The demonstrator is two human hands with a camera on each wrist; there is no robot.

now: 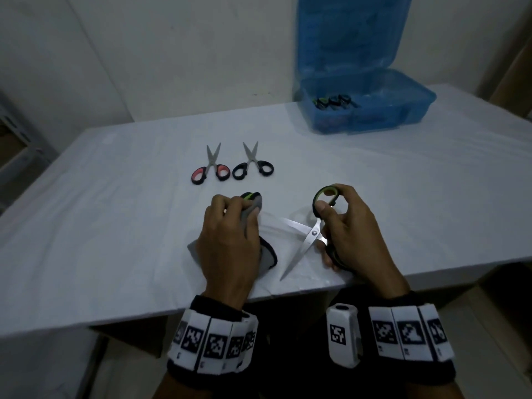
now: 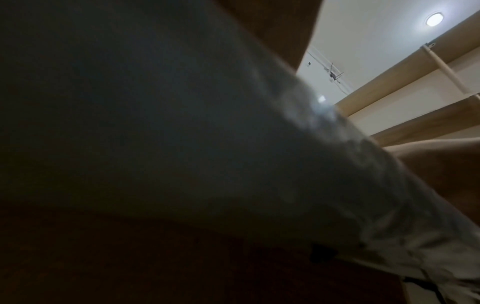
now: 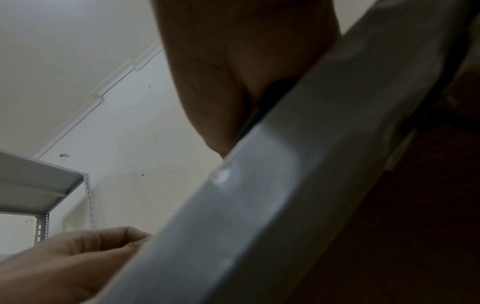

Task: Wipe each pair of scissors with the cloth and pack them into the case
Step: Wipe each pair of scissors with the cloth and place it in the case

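Observation:
Near the table's front edge my right hand (image 1: 331, 217) grips the handles of green-and-black scissors (image 1: 313, 233), whose blades are spread wide. One blade points down-left at the table edge; the other runs left into a grey cloth (image 1: 266, 256). My left hand (image 1: 244, 214) pinches that cloth around the blade's far end. A small black-and-green piece shows above the left fingers; I cannot tell what it is. Red-and-black scissors (image 1: 211, 168) and black scissors (image 1: 253, 165) lie side by side further back. The blue case (image 1: 403, 110) stands open at the back right with scissors (image 1: 334, 102) inside.
The white table (image 1: 115, 226) runs wide to the left and right of my hands. The case lid (image 1: 351, 33) leans upright against the wall. Both wrist views are largely blocked by the blurred table edge (image 3: 259, 185). A metal shelf (image 3: 39, 181) stands to the left.

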